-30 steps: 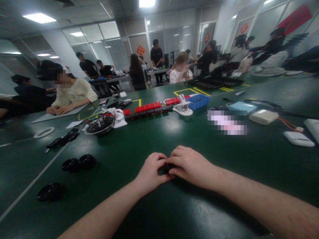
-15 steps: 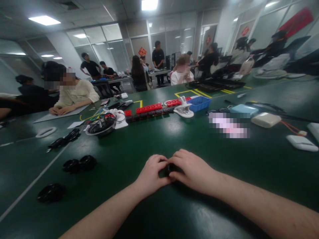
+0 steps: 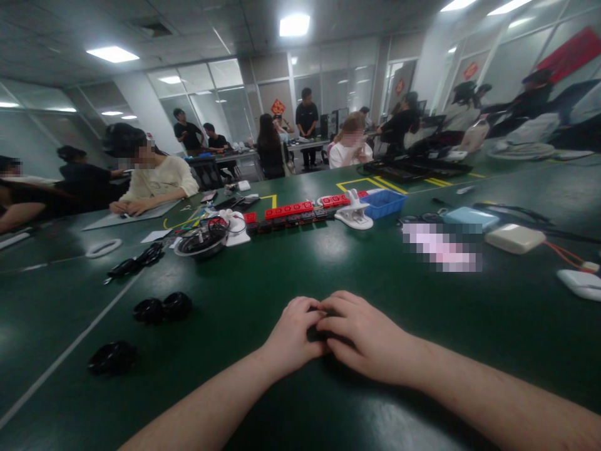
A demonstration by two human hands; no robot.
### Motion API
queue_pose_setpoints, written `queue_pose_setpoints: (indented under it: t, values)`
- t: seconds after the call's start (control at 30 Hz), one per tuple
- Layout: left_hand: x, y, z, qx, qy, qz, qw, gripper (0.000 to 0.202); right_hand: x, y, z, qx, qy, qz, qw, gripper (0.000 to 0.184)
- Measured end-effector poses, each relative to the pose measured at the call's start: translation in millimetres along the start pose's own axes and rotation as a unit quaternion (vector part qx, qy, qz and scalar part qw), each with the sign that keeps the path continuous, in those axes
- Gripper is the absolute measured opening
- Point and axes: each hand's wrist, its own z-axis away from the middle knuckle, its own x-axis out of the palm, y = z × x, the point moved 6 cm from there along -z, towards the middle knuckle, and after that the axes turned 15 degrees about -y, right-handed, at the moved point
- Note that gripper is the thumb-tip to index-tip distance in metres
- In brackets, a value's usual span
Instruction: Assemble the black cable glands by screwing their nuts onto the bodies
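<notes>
Both my hands meet at the middle of the green table (image 3: 225,326), fingertips nearly touching. My left hand (image 3: 297,332) curls inward, thumb low and fingers bent, round a small black glossy object (image 3: 317,333) that is mostly hidden. From the other side my right hand (image 3: 361,332) closes on the same object, fingers arched over it. Its kind cannot be made out. To the left lie a pair of black glossy ring-like pieces (image 3: 163,307) and a single similar piece (image 3: 113,357), apart from my hands.
Beyond my hands are a metal bowl (image 3: 201,252) of dark parts, a red-and-black strip (image 3: 288,213), a white clamp stand (image 3: 355,213) and a blue bin (image 3: 385,203). A black bundle (image 3: 135,261) lies left; a cream case (image 3: 515,239) lies right. A person (image 3: 154,175) sits across.
The view has shifted, so the table things appear farther right. My right fingers now reach further over the black object, hiding more of it. Both hands stay together at nearly the same spot.
</notes>
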Motion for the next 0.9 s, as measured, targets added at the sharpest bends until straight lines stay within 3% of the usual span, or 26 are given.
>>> queue_pose_setpoints:
  t: [0.2,0.57,0.9]
  values:
    - [1.4,-2,-1,0.002,0.007,-0.003,1.000,0.035,2,-1,2,-0.008,0.013,0.018,1.000,0.016]
    - [1.3,-1,-1,0.005,0.007,-0.013,1.000,0.024,2,11,3,0.075,0.031,0.056,0.995,0.022]
    - [-0.6,2,-1,0.000,0.002,-0.013,1.000,0.025,-4,14,4,0.104,0.048,0.113,0.987,0.029]
